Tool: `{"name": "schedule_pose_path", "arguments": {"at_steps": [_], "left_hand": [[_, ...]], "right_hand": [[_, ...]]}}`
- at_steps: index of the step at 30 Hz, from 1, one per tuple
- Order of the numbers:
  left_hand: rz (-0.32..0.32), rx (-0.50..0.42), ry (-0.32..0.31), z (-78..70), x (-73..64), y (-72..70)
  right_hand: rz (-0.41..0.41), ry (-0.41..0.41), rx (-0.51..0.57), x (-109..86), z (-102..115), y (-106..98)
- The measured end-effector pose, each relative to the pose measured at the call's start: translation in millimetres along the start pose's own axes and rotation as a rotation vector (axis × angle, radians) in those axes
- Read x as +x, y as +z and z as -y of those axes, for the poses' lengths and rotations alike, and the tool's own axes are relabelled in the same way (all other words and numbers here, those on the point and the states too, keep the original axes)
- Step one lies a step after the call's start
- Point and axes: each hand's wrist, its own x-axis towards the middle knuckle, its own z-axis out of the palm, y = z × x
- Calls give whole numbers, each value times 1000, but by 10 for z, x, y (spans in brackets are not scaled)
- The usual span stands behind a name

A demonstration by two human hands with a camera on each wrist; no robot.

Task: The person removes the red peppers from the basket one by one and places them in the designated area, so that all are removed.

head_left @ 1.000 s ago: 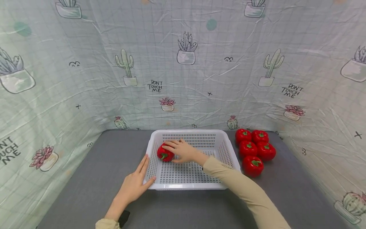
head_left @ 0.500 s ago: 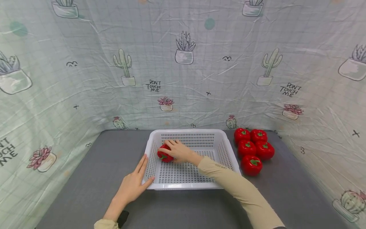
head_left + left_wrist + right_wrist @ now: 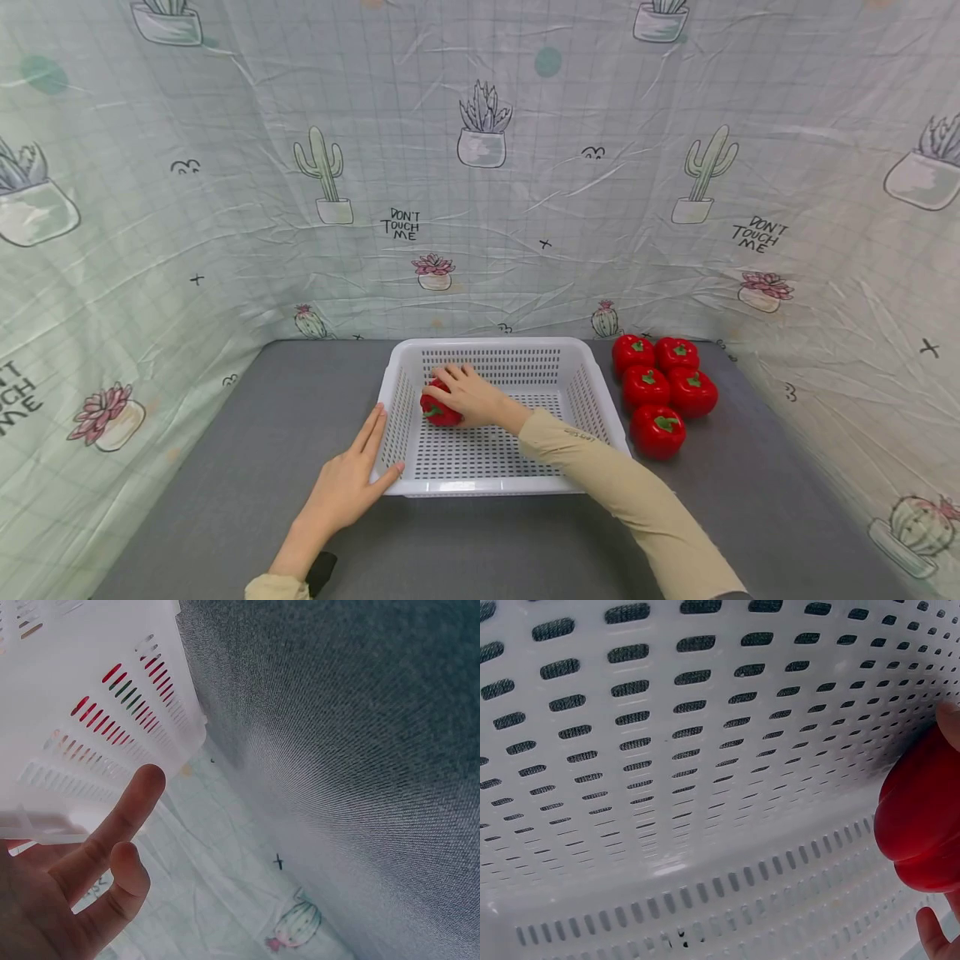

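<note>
Inside the white perforated basket [image 3: 480, 486], toward its left end, lies a red bell pepper [image 3: 437, 411] with its green stem facing left and nearer me. My right hand [image 3: 471, 398] grips this pepper from above, fingers over its far side. The right wrist view shows the red side of the bell pepper [image 3: 919, 817] close to the basket floor, with part of the hand at the right edge. My left hand [image 3: 347, 483] rests on the basket's left rim near the front corner, thumb spread from the fairly straight fingers. Some of its fingers [image 3: 124, 817] show beside the basket's outer wall [image 3: 169, 697].
Right of the basket, several red bell peppers [image 3: 657, 432] stand grouped on the grey tabletop [image 3: 225, 467], stems up. A curtain [image 3: 480, 208] printed with cacti encloses the table's back and sides. The basket walls rise around the gripped pepper.
My right hand has closed more fully over the bell pepper, and the pepper has shifted slightly right inside the basket. The left hand stays at the rim. The head view has shifted a little.
</note>
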Motion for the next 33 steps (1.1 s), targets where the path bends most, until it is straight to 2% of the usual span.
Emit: {"name": "schedule_pose_path", "arguments": {"at_steps": [10, 22, 33], "left_hand": [[8, -3, -11, 1, 5, -3], [8, -3, -14, -10, 3, -2], [9, -8, -14, -26, 1, -16]], "right_hand": [[61, -29, -59, 23, -5, 7], [18, -59, 14, -33, -41, 20], [45, -106, -47, -141, -71, -49]]}}
